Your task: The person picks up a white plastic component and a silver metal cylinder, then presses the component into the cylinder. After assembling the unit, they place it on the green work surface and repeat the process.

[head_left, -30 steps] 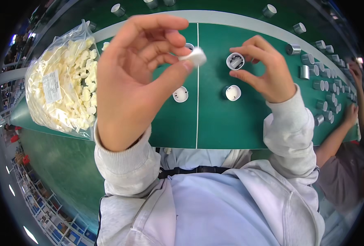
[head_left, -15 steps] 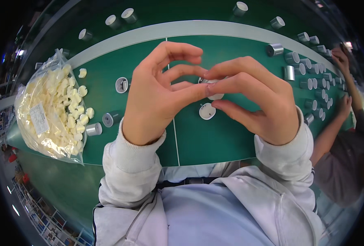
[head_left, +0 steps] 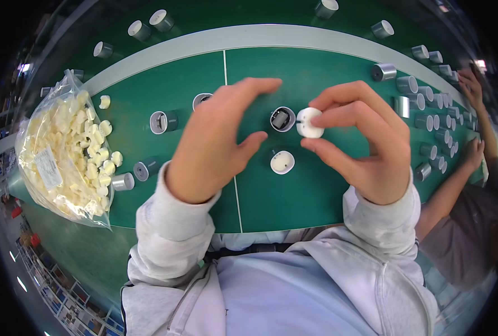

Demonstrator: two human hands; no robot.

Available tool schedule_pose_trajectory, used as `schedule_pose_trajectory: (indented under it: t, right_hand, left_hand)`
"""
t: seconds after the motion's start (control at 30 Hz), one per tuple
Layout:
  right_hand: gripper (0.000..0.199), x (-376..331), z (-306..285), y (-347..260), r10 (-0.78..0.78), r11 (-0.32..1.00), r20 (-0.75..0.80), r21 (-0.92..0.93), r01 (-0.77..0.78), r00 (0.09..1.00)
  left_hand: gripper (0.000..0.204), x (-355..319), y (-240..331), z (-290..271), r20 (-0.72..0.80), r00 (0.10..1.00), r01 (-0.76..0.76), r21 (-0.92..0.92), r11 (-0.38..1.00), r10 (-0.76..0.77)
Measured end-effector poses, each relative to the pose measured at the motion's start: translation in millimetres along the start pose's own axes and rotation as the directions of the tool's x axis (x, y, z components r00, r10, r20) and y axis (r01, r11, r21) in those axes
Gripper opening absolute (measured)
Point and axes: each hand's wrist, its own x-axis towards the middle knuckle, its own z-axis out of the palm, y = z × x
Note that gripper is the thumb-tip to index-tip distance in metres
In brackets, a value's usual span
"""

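Between the thumb and fingers of my right hand is a white round cap with small holes and a notch. Just left of it stands an open grey metal cylinder with a dark part inside. My left hand is slightly blurred, its thumb and index finger apart with nothing between them. It partly hides another cylinder. Nearer to me stands a cylinder with a white cap in its mouth. An open cylinder sits to the left of my left hand.
A clear plastic bag of cream notched pieces lies open at the left of the green table. Two cylinders lie near it. Many cylinders stand at the right, beside a co-worker's arms. Others stand beyond the pale rail.
My hands have moved apart, the left one leftward and away from the cap. The right hand now holds the cap alone, and the open cylinder beneath shows.
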Motion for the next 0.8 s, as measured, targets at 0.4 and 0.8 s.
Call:
schedule_pose_trajectory:
  t: [0.4, 0.8]
  right_hand:
    - [0.024, -9.7, 30.7, 16.7, 0.098, 0.994, -0.004, -0.057, -0.098, 0.995]
    - [0.027, -4.1, 28.7, 28.7, -0.041, 0.996, 0.065, -0.078, 0.046, 0.997]
  left_hand:
    - [0.054, 2.5, -15.9, 36.3, -0.135, 0.991, -0.005, 0.070, 0.998, 0.014]
    - [0.049, 1.8, -13.6, 37.8, -0.139, 0.990, -0.008, 0.097, 0.995, 0.021]
